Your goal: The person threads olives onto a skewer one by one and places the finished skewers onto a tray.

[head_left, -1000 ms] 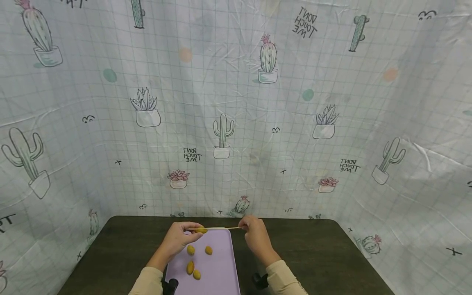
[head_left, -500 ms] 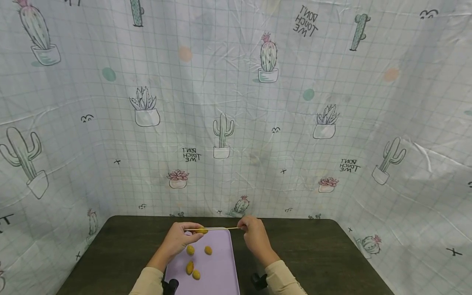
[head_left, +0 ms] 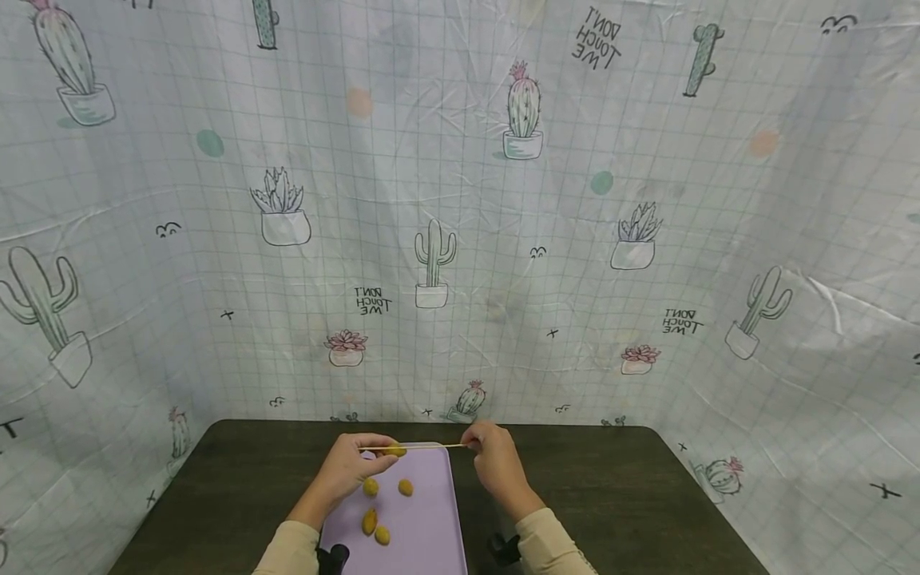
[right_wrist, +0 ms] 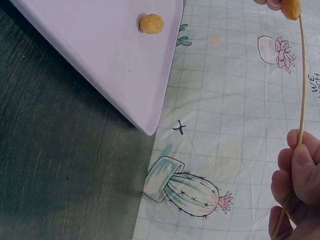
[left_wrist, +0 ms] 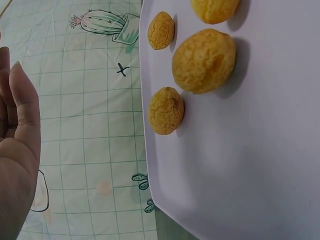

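Note:
Above the far end of a pale purple tray (head_left: 434,527), my left hand (head_left: 341,471) holds a golden, wrinkled puff (head_left: 396,450) between thumb and fingers. My right hand (head_left: 496,463), off to the right, pinches a thin wooden skewer (head_left: 438,446) that runs level across to the puff. In the right wrist view, the skewer (right_wrist: 304,80) meets the held puff (right_wrist: 291,7); whether it pierces it I cannot tell. The left wrist view shows only part of the left hand (left_wrist: 20,115), with the held puff out of frame.
Several more puffs lie on the tray, among them a larger one (left_wrist: 205,61) and a smaller one (left_wrist: 166,111). The tray stands on a dark wooden table (head_left: 596,495). A cactus-printed cloth (head_left: 489,319) hangs behind the table and along both sides.

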The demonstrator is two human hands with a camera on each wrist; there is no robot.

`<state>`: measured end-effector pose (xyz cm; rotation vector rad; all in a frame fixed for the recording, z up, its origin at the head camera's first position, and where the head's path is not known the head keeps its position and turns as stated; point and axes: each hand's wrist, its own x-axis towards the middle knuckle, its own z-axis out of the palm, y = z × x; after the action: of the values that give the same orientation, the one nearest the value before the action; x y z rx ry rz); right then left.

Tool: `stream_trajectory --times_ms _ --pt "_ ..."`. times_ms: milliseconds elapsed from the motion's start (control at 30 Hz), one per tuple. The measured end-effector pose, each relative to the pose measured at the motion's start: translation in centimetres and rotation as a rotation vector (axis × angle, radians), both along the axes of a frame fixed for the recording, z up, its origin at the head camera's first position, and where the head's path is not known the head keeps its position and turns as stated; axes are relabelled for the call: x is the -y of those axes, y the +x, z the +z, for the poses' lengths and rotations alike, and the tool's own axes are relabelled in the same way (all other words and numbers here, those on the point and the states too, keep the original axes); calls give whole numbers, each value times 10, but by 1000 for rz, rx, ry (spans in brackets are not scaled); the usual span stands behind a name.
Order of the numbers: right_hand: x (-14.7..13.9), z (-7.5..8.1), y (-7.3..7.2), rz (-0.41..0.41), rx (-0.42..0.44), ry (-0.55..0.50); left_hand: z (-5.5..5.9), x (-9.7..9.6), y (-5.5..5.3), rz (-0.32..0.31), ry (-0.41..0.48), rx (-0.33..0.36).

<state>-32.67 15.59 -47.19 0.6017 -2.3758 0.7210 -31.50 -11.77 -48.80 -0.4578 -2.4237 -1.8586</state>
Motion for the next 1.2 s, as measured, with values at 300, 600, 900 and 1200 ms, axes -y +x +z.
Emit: stream_trajectory --times_ms 300,600,900,1200 --pt "-1 1 1 10 59 -22 -3 -1 -1 -7 85 31" --pt "0 3 2 11 86 -23 -8 -5 2 -5 189 62" --pt "2 4 4 9 72 -17 -9 -6 2 36 150 38" --pt "7 3 5 6 81 -16 -8 -4 4 8 184 30"
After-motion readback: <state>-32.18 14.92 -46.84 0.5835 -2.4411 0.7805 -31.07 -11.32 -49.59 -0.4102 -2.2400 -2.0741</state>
